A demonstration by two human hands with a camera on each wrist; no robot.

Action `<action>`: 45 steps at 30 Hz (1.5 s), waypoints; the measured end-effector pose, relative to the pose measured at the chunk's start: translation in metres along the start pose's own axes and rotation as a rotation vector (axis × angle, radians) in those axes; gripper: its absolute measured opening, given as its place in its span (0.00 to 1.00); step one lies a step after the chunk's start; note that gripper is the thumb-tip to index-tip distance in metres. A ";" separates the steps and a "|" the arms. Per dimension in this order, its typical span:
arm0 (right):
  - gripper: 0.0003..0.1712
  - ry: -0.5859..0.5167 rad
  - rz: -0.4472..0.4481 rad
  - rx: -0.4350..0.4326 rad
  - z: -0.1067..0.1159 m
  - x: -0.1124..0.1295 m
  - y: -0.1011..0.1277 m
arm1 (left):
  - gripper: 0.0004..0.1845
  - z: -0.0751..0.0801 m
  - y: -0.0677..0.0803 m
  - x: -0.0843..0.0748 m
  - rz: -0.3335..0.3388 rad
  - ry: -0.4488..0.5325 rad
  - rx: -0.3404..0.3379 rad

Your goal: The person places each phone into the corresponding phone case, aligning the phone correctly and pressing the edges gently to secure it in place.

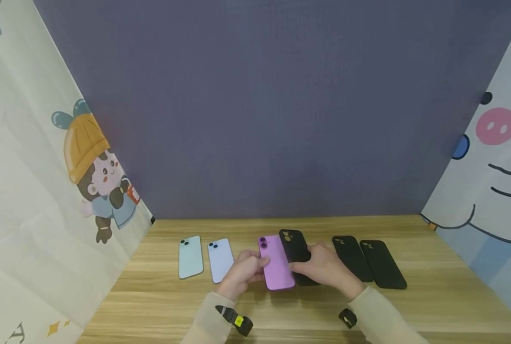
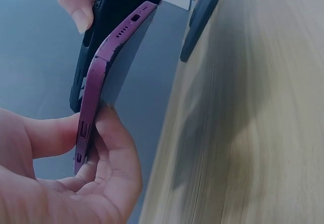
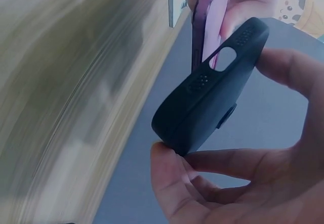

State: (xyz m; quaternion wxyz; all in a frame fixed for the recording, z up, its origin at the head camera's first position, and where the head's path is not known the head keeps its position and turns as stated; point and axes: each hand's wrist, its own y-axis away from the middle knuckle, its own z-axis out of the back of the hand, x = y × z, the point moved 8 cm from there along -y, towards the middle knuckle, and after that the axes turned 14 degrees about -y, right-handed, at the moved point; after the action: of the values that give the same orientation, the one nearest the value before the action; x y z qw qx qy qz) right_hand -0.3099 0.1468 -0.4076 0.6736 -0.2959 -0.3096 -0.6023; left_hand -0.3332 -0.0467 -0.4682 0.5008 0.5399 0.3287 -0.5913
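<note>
Purple phone pinched at edge by left hand, lower centre of frame; black case gripped by right hand just beside it; case judged not yet fitted; two phones left, two cases right, untouched on table.

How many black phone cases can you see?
3: one black case held in the right hand, two black cases lying on the table to its right.

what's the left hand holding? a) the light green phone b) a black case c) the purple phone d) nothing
c: the left hand pinches the purple phone by its edge, while the right hand holds a black case beside it.
</note>
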 end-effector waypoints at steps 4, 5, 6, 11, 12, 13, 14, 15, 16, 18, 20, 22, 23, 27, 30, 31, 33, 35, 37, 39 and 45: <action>0.33 -0.002 0.015 -0.009 0.000 0.004 0.001 | 0.14 -0.003 -0.001 -0.001 -0.011 0.007 0.004; 0.32 -0.005 0.017 -0.011 -0.001 0.005 0.001 | 0.14 -0.003 -0.001 -0.001 -0.014 0.007 0.004; 0.31 -0.007 0.018 -0.014 -0.001 0.005 0.001 | 0.14 -0.004 -0.001 -0.002 -0.017 0.006 0.003; 0.30 -0.047 -0.001 -0.008 -0.002 0.004 0.001 | 0.14 -0.006 -0.001 -0.005 -0.025 0.003 0.008; 0.30 -0.054 -0.006 -0.006 -0.003 0.004 0.002 | 0.14 -0.006 0.000 -0.006 -0.025 0.003 0.011; 0.30 -0.065 -0.012 -0.003 -0.003 0.004 0.002 | 0.14 -0.006 0.000 -0.006 -0.025 0.004 0.013; 0.29 -0.069 -0.011 -0.003 -0.004 0.004 0.002 | 0.14 -0.006 0.001 -0.007 -0.027 0.004 0.015; 0.29 -0.076 -0.012 -0.004 -0.004 0.004 0.002 | 0.14 -0.007 0.001 -0.007 -0.027 0.003 0.015; 0.27 -0.083 -0.011 -0.004 -0.004 0.004 0.002 | 0.15 -0.007 0.001 -0.007 -0.027 0.005 0.016; 0.25 -0.101 -0.009 0.001 -0.005 0.005 0.002 | 0.15 -0.007 0.000 -0.006 -0.029 0.003 0.016; 0.23 -0.128 0.000 0.012 -0.007 0.006 0.002 | 0.15 -0.007 0.000 -0.006 -0.032 0.003 0.016; 0.21 -0.156 0.011 0.029 -0.008 0.007 0.003 | 0.15 -0.008 0.000 -0.005 -0.031 0.004 0.016; 0.21 -0.167 0.014 0.037 -0.009 0.007 0.003 | 0.15 -0.008 0.000 -0.005 -0.032 0.005 0.016; 0.20 -0.186 0.025 0.055 -0.010 0.008 0.004 | 0.14 -0.008 0.001 -0.006 -0.030 0.012 0.020; 0.21 -0.188 0.024 0.059 -0.010 0.007 0.005 | 0.14 -0.008 0.002 -0.007 -0.036 0.013 0.021; 0.21 -0.188 0.023 0.060 -0.011 0.006 0.005 | 0.14 -0.008 0.002 -0.007 -0.037 0.015 0.021; 0.21 -0.191 0.025 0.063 -0.012 0.005 0.005 | 0.13 -0.009 0.003 -0.008 -0.038 0.018 0.022; 0.21 -0.200 0.028 0.070 -0.013 0.005 0.004 | 0.13 -0.010 0.003 -0.008 -0.040 0.026 0.026; 0.21 -0.211 0.035 0.078 -0.014 0.004 0.004 | 0.13 -0.010 0.004 -0.009 -0.038 0.036 0.034; 0.20 -0.220 0.040 0.085 -0.015 0.004 0.003 | 0.13 -0.011 0.004 -0.009 -0.040 0.047 0.041; 0.22 -0.227 0.027 0.095 -0.016 0.005 0.004 | 0.12 -0.013 0.003 -0.010 -0.052 0.062 0.050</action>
State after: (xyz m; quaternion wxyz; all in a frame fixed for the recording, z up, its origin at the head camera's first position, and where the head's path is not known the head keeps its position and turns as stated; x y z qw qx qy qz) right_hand -0.3048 0.1315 -0.4144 0.6556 -0.3340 -0.4082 -0.5405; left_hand -0.3276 -0.0329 -0.4603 0.4611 0.5615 0.3432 -0.5953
